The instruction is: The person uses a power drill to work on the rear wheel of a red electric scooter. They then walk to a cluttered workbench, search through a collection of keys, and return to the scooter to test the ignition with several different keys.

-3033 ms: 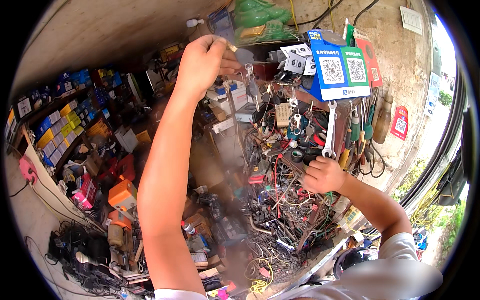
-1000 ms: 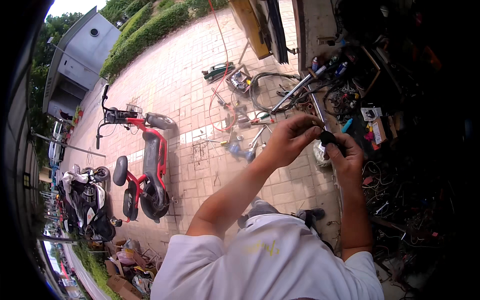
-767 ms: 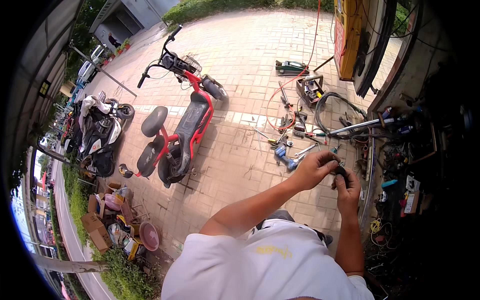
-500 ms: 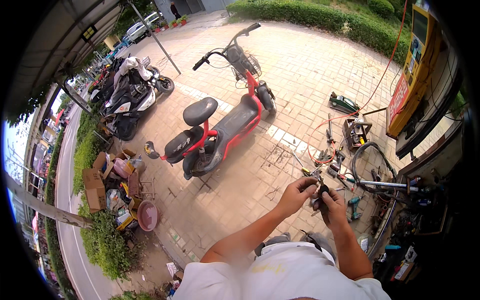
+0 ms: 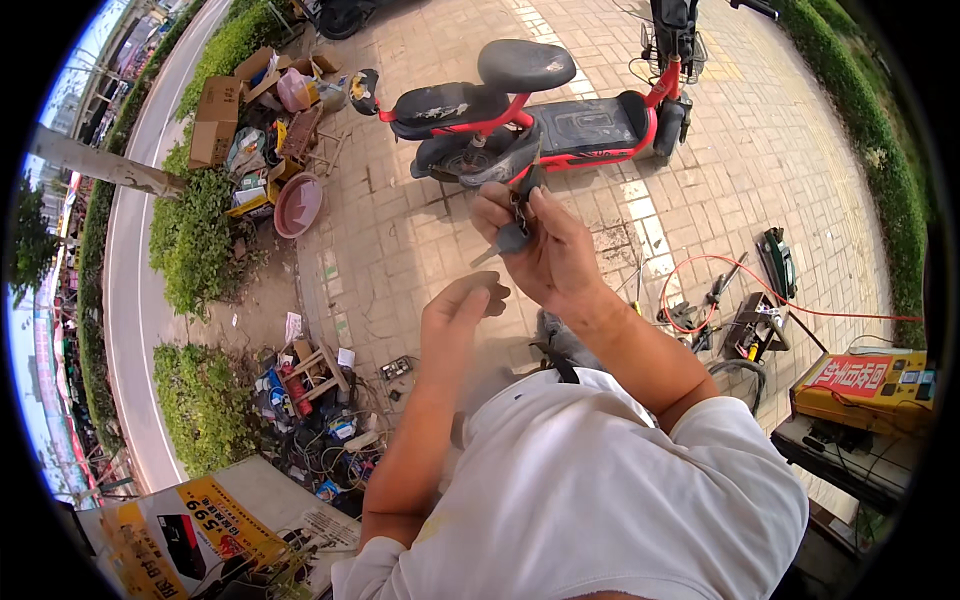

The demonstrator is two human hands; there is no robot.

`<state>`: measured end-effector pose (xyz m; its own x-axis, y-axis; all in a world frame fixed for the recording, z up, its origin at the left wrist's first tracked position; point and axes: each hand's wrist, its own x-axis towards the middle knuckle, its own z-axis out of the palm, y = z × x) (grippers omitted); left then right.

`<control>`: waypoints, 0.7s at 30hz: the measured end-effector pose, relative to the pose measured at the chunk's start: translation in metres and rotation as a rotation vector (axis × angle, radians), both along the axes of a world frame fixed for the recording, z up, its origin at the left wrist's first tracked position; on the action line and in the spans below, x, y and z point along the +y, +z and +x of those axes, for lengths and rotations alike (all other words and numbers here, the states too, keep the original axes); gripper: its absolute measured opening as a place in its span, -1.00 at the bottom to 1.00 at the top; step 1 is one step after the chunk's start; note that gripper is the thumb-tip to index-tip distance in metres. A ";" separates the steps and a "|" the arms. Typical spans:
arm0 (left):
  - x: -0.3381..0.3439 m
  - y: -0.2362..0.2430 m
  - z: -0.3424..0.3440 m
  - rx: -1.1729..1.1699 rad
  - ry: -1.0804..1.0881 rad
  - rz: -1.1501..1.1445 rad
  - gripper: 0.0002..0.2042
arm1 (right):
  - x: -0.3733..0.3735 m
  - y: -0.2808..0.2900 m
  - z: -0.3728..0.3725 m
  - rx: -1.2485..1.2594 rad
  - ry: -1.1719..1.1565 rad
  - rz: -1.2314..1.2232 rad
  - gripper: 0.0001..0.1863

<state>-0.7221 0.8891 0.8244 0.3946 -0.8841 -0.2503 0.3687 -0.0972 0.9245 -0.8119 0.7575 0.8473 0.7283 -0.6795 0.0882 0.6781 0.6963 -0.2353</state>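
A small set of keys point(image 5: 513, 238) hangs in my right hand point(image 5: 556, 245), pinched between thumb and fingers. One key has a dark grey head and a metal blade pointing down to the left. A short chain runs up from it to a second dark piece at my fingertips. Below and to the left, my left hand point(image 5: 462, 312) is apart from the keys, its fingers loosely bent with nothing visible in them. Beyond both hands stands a red electric scooter point(image 5: 590, 150) with a black saddle point(image 5: 527, 66), a rear seat and a dark footboard.
A pink basin point(image 5: 298, 207) and cardboard boxes point(image 5: 214, 122) lie by the hedge at left. Loose parts and cables point(image 5: 335, 420) are piled near my left side. To the right are a red hose point(image 5: 690, 262), a green jack point(image 5: 777, 262), tools and a yellow machine point(image 5: 870, 392).
My view has swung to the left. Both hands were together over the tools; now they are apart, with the keys raised in my right hand toward the scooter.
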 end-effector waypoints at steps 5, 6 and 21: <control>0.024 0.016 0.006 -0.135 0.336 0.000 -0.72 | 0.004 -0.006 0.058 -0.054 0.394 0.062 -0.80; 0.036 0.017 0.005 -0.167 0.417 0.021 -0.71 | 0.015 -0.013 0.070 -0.070 0.487 0.085 -0.81; 0.397 -0.043 -0.228 -0.188 1.467 0.530 -0.78 | 0.380 -0.085 -0.017 0.339 1.737 -0.884 -0.78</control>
